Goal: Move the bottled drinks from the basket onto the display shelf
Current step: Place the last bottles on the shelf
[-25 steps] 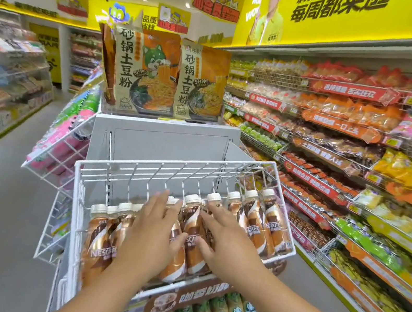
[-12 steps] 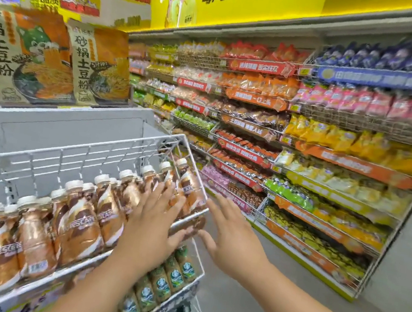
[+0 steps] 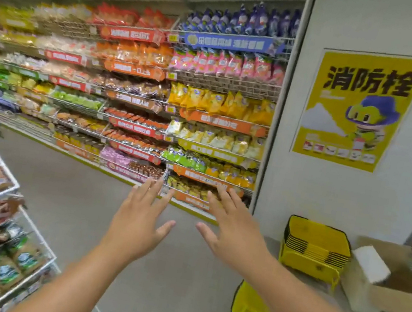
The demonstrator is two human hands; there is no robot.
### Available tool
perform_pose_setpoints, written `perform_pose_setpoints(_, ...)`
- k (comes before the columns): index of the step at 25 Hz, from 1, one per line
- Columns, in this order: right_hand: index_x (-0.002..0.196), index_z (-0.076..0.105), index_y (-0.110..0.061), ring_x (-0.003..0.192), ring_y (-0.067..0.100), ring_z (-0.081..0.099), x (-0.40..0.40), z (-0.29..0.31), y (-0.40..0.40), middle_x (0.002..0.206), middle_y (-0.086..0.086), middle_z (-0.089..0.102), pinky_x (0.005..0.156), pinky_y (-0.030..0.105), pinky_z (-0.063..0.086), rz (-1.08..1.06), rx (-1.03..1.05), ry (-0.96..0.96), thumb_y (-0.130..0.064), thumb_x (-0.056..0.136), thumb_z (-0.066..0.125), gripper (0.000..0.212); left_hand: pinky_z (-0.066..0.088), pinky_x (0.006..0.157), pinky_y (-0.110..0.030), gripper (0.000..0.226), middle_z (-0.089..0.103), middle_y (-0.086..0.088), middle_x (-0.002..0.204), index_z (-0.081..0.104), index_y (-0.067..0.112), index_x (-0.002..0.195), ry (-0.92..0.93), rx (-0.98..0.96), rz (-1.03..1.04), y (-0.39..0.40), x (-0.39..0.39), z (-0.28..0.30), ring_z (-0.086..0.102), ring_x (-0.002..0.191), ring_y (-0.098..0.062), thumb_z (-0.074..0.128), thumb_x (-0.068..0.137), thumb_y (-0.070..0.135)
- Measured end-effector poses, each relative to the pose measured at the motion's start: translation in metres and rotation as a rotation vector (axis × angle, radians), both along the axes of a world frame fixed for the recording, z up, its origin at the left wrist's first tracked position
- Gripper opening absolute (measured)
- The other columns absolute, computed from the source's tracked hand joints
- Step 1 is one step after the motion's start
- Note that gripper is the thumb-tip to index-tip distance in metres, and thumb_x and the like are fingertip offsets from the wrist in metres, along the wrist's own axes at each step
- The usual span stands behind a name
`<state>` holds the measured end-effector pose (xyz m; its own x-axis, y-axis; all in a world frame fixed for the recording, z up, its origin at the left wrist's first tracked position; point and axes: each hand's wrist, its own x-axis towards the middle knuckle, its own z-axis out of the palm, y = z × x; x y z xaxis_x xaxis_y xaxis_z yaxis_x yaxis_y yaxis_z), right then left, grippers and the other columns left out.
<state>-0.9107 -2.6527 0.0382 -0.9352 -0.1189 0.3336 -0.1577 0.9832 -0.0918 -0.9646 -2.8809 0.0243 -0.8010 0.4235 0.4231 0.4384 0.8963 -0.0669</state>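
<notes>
Hovering apart, left hand [image 3: 139, 222] and right hand [image 3: 234, 232] spread wide, holding nothing.

**Snack aisle and corner clutter**

A long wall rack [image 3: 138, 94] across the aisle carries rows of snack packets: blue ones on top at its right end, pink below them, then yellow, with orange and red price strips along the shelf edges. Beside it, a yellow poster [image 3: 359, 108] with a cartoon figure hangs on the grey wall [image 3: 330, 194]. Below stands a stack of baskets [image 3: 316, 248], just beside an open carton [image 3: 386, 284]. The grey floor [image 3: 77, 193] is bare.
</notes>
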Motion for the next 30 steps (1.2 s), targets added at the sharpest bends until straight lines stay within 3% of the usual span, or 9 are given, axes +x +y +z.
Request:
perform_pose_setpoints(5, 0.163, 0.011, -0.024, 0.158, 0.028, 0.001, 0.037, -0.027, 0.151, 0.172, 0.004, 0.001, 0.128, 0.042, 0.01, -0.232, -0.016, -0.027, -0.068, 0.099, 0.024, 0.079, 0.037, 0.115, -0.053, 0.075, 0.042, -0.016, 0.157, 0.054, 0.018, 0.146, -0.036, -0.021, -0.136, 0.15, -0.004, -0.018, 0.038, 0.146, -0.036, 0.032, 0.089, 0.063)
perform_pose_setpoints(7, 0.162, 0.02, -0.02, 0.157, 0.033, 0.01, 0.044, -0.037, 0.194, 0.171, 0.009, 0.011, 0.127, 0.043, 0.013, -0.309, 0.006, -0.033, -0.068, 0.098, 0.023, 0.08, 0.036, 0.116, -0.055, 0.075, 0.038, -0.017, 0.159, 0.052, 0.018, 0.148, -0.047, -0.032, -0.2, 0.197, -0.011, -0.027, 0.036, 0.147, -0.037, 0.033, 0.09, 0.061)
perform_pose_setpoints(9, 0.162, 0.023, -0.019, 0.157, 0.034, 0.011, 0.045, -0.049, 0.225, 0.171, 0.009, 0.013, 0.126, 0.043, 0.015, -0.362, -0.013, -0.079, -0.064, 0.1, 0.035, 0.077, 0.035, 0.116, -0.055, 0.074, 0.037, -0.018, 0.16, 0.049, 0.018, 0.149, -0.03, -0.039, -0.272, 0.234, -0.023, -0.038, 0.035, 0.148, -0.037, 0.034, 0.09, 0.06)
perform_pose_setpoints(11, 0.16, 0.031, -0.019, 0.156, 0.036, 0.018, 0.04, -0.062, 0.251, 0.17, 0.009, 0.017, 0.124, 0.046, 0.024, -0.419, -0.026, -0.067, -0.066, 0.097, 0.032, 0.078, 0.03, 0.118, -0.053, 0.074, 0.036, -0.017, 0.16, 0.048, 0.018, 0.15, -0.033, -0.053, -0.327, 0.264, -0.041, -0.051, 0.034, 0.148, -0.036, 0.035, 0.091, 0.06)
perform_pose_setpoints(13, 0.161, 0.027, -0.021, 0.157, 0.034, 0.012, 0.025, -0.079, 0.277, 0.171, 0.008, 0.01, 0.126, 0.047, 0.022, -0.453, -0.035, -0.078, -0.07, 0.09, 0.017, 0.087, 0.024, 0.121, -0.05, 0.074, 0.034, -0.015, 0.162, 0.045, 0.019, 0.152, -0.062, -0.049, -0.366, 0.294, -0.069, -0.072, 0.03, 0.15, -0.034, 0.033, 0.093, 0.061)
perform_pose_setpoints(16, 0.164, 0.01, -0.028, 0.158, 0.027, -0.005, -0.009, -0.105, 0.315, 0.172, 0.001, -0.007, 0.128, 0.044, 0.011, -0.462, -0.066, -0.116, -0.072, 0.085, 0.007, 0.09, 0.028, 0.12, -0.05, 0.076, 0.034, -0.015, 0.161, 0.045, 0.018, 0.152, -0.124, -0.04, -0.413, 0.34, -0.117, -0.112, 0.027, 0.151, -0.034, 0.031, 0.093, 0.063)
perform_pose_setpoints(24, 0.157, 0.038, -0.017, 0.152, 0.034, 0.029, -0.101, -0.159, 0.401, 0.166, 0.011, 0.029, 0.118, 0.051, 0.037, -0.642, -0.034, -0.231, -0.063, 0.094, 0.034, 0.078, 0.029, 0.119, -0.056, 0.077, 0.024, -0.015, 0.165, 0.038, 0.021, 0.156, -0.265, -0.071, -0.516, 0.455, -0.227, -0.188, 0.022, 0.153, -0.036, 0.028, 0.092, 0.063)
perform_pose_setpoints(27, 0.158, 0.036, -0.017, 0.153, 0.036, 0.027, -0.12, -0.179, 0.424, 0.167, 0.013, 0.027, 0.117, 0.053, 0.037, -0.636, -0.035, -0.263, -0.061, 0.096, 0.035, 0.076, 0.029, 0.119, -0.057, 0.076, 0.024, -0.015, 0.166, 0.038, 0.022, 0.156, -0.331, -0.061, -0.52, 0.482, -0.249, -0.21, 0.023, 0.153, -0.036, 0.029, 0.092, 0.063)
perform_pose_setpoints(30, 0.161, 0.028, -0.02, 0.156, 0.034, 0.016, -0.14, -0.205, 0.448, 0.17, 0.01, 0.017, 0.123, 0.052, 0.027, -0.606, -0.034, -0.267, -0.062, 0.098, 0.03, 0.076, 0.029, 0.119, -0.056, 0.077, 0.025, -0.014, 0.165, 0.037, 0.022, 0.156, -0.372, -0.065, -0.503, 0.508, -0.262, -0.235, 0.024, 0.152, -0.035, 0.031, 0.092, 0.063)
